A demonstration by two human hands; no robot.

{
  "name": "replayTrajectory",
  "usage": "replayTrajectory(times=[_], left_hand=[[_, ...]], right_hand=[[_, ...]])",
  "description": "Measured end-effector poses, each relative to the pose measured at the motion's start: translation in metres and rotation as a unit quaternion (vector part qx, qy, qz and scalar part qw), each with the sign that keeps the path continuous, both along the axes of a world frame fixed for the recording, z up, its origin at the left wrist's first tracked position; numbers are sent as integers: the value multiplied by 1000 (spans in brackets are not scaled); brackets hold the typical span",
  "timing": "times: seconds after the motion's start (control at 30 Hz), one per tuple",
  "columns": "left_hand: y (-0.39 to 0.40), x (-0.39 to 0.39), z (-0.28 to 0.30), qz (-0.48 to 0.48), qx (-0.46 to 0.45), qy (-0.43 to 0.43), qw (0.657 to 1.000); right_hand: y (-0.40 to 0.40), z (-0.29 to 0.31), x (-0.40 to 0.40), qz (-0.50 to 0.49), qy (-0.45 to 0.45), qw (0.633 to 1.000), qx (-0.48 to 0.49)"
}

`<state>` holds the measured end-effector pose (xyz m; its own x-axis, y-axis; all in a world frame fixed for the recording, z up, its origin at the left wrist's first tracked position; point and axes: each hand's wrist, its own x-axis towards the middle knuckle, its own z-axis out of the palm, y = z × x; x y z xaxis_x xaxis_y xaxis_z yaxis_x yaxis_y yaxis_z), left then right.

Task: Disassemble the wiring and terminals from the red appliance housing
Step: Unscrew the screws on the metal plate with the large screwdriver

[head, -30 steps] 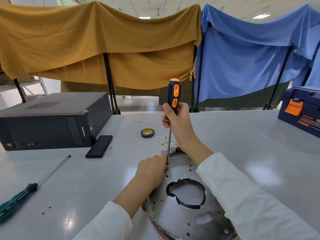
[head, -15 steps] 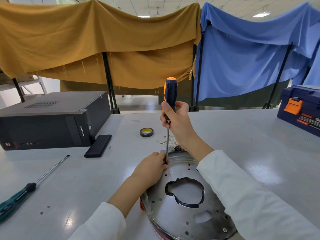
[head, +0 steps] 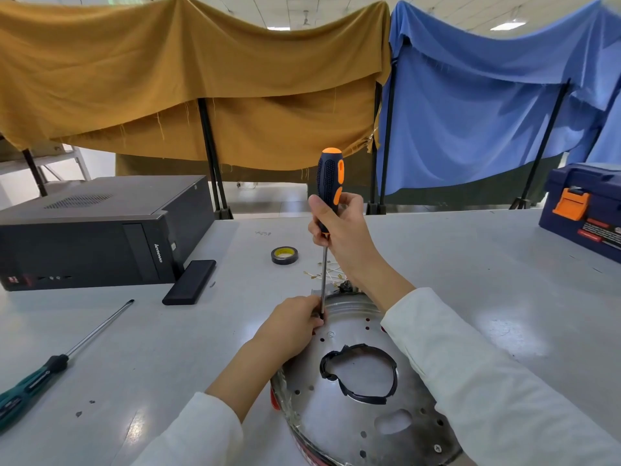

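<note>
The screwdriver [head: 327, 210] has shifted slightly left. Right hand [head: 339, 227] grips it upright; left hand [head: 295, 322] pinches at its tip on the housing [head: 353, 408], near bench [head: 470, 280] edge. Judged: unscrewing a terminal; next needs steady turning.

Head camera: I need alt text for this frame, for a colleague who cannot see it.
The right hand holds an orange-and-black screwdriver upright, its tip on the metal plate of the red appliance housing, where the left hand pinches beside the tip. A green screwdriver, tape roll and black computer case sit on the table.

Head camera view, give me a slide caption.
Right hand drives orange-handled screwdriver into metal base plate; left hand steadies its tip.
</note>
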<state>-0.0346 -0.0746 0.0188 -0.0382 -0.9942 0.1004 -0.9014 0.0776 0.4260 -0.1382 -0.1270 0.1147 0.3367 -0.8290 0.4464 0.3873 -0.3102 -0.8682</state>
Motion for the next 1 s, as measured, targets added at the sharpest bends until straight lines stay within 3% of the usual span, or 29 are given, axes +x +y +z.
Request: replayTrajectory(times=[0.17,0.43,0.6,0.87,1.0], left_hand=[[0,0,0,1,12,-12,1000],[1,-1,0,5,26,-17,1000],[0,-1,-1,3,16,-19,1000],[0,-2,0,6,15,-11,1000],[0,-4,1,16,10,-48,999]], right_hand=[[4,1,1,12,12,1000,-19],[0,0,5,48,-49,996,63],[1,-4,7,2,7,1000,12],[5,-4,7,5,-6,1000,-1],[7,-4,5,13,-23,1000,10]])
